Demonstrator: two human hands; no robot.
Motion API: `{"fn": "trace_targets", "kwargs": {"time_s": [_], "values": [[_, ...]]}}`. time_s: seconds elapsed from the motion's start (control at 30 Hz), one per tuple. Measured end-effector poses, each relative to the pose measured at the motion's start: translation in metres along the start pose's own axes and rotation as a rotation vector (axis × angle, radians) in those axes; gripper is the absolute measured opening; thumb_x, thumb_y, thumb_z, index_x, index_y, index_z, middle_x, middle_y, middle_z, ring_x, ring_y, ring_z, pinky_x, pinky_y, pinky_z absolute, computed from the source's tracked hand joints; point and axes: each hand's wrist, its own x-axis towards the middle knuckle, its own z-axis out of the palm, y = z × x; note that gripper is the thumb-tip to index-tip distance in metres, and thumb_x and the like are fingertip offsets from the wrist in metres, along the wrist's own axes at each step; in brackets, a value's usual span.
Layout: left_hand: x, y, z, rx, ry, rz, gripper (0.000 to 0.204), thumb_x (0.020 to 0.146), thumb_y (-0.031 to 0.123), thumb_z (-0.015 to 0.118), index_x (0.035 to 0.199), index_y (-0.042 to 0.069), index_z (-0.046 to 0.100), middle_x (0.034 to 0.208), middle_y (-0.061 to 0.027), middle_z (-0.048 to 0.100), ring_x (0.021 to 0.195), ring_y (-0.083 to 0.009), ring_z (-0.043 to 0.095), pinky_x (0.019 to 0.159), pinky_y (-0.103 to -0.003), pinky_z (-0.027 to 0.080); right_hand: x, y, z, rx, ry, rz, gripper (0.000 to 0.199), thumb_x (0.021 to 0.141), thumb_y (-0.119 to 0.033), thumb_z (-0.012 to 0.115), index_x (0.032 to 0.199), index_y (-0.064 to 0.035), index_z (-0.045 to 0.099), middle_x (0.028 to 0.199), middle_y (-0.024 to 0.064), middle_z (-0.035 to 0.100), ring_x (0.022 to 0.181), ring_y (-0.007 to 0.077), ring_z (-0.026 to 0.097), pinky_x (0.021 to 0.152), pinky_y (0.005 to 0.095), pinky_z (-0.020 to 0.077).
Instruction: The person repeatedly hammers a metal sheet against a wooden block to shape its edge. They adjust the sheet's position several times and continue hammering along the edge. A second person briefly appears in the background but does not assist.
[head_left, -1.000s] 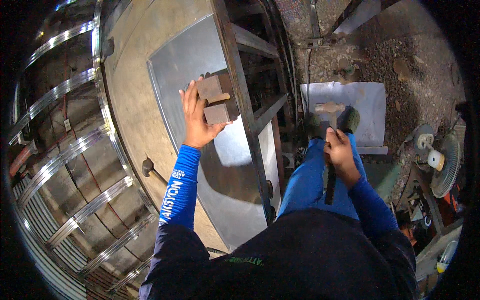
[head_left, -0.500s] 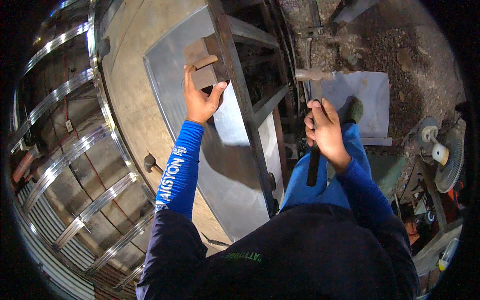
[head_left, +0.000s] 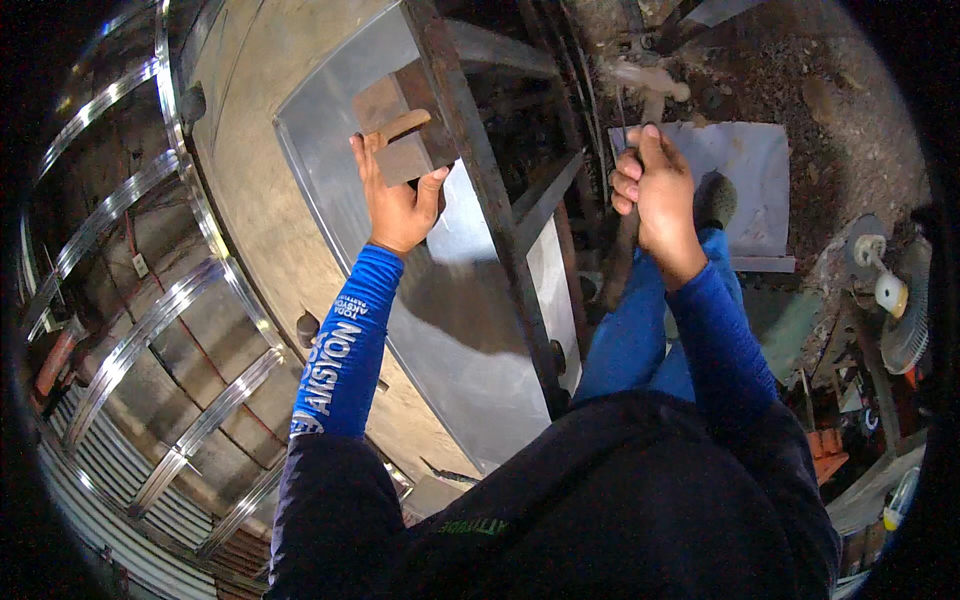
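Note:
My left hand (head_left: pixel 403 212) is wrapped round a brownish block-shaped piece (head_left: pixel 404 161), with one finger laid across its top. That piece rests on a grey metal sheet (head_left: pixel 465 400), close against a long dark metal bar (head_left: pixel 480 165) along the sheet's right edge. Off to the right of the bar, my right hand (head_left: pixel 660 190) grips a hammer (head_left: pixel 650 78) by its handle. The hammer's head points away from me, apart from the sheet, and looks slightly blurred.
Dark metal framework (head_left: pixel 550 185) stands below the bar. A pale sheet (head_left: pixel 765 200) lies on the ground near my foot. At the right is a fan (head_left: pixel 905 310). Another hammer-like tool (head_left: pixel 308 328) lies left of my forearm, beside shiny metal framing (head_left: pixel 190 400).
My right hand has lifted the hammer, its head moving farther from me and its handle swinging. The left hand keeps its hold on the block as the view shifts slightly.

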Motion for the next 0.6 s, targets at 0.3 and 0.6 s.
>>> {"fn": "trace_targets", "kwargs": {"time_s": [0.3,0.6], "values": [[0.001,0.014,0.002,-0.044,0.053,-0.031,0.058,0.093,0.048,0.067,0.126,0.0,0.062,0.138,-0.0301,0.053,0.135,-0.0505,0.043,0.124,-0.062,0.015,-0.038,0.054,0.062,-0.241,-0.284,-0.021,0.03,0.108,-0.032,0.056,0.093,-0.0066,0.056,0.069,0.0008,0.055,0.059,0.0117,0.052,0.052,0.029,0.0406],[-0.004,0.021,0.01,-0.138,0.082,-0.059,0.059,0.093,0.046,0.07,0.128,0.0,0.061,0.141,-0.0291,0.051,0.137,-0.0507,0.041,0.124,-0.062,0.016,-0.028,0.084,0.042,-0.48,-0.268,-0.386,0.023,0.108,-0.03,0.055,0.096,-0.0105,0.055,0.066,-0.0019,0.047,0.056,0.0072,0.042,0.048,0.027,0.034]]}}
